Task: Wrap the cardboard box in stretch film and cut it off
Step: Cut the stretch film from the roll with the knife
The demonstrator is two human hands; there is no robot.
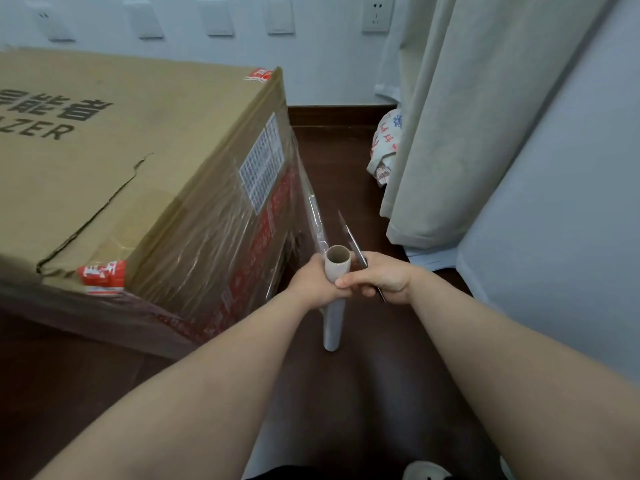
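1. Both hands meet at centre frame on the upright roll of clear stretch film on a brown cardboard tube [334,306]. The left hand [313,285] has a closed grip round the upper part of the tube, just below its open top end.
2. The right hand [379,280] has a closed grip on a thin grey metal blade [350,237]; its fingers also reach across to touch the tube. The blade rises from this hand toward the upper left, beside the tube's top end. Whether its edge touches the film cannot be told.
3. The roll stands nearly vertical. Its lower end is at or near the dark brown floor [346,393]; contact cannot be confirmed.
4. A sheet of clear film [311,209] runs from the roll up and back to the near corner of the large brown cardboard box with black printed lettering [104,161], which fills the left half of the frame.
5. The box side facing the roll is covered in wrinkled clear film. Under it show a white printed label [262,168] and red tape [273,209].
6. The box top has a long tear [104,206] and red-and-white tape [102,275] at its near edge.
7. A beige curtain [467,116] hangs at upper right. A white bag with red print [386,147] lies at its foot, well apart from the roll.
8. White wall sockets and switches [377,12] line the wall along the top of the frame.
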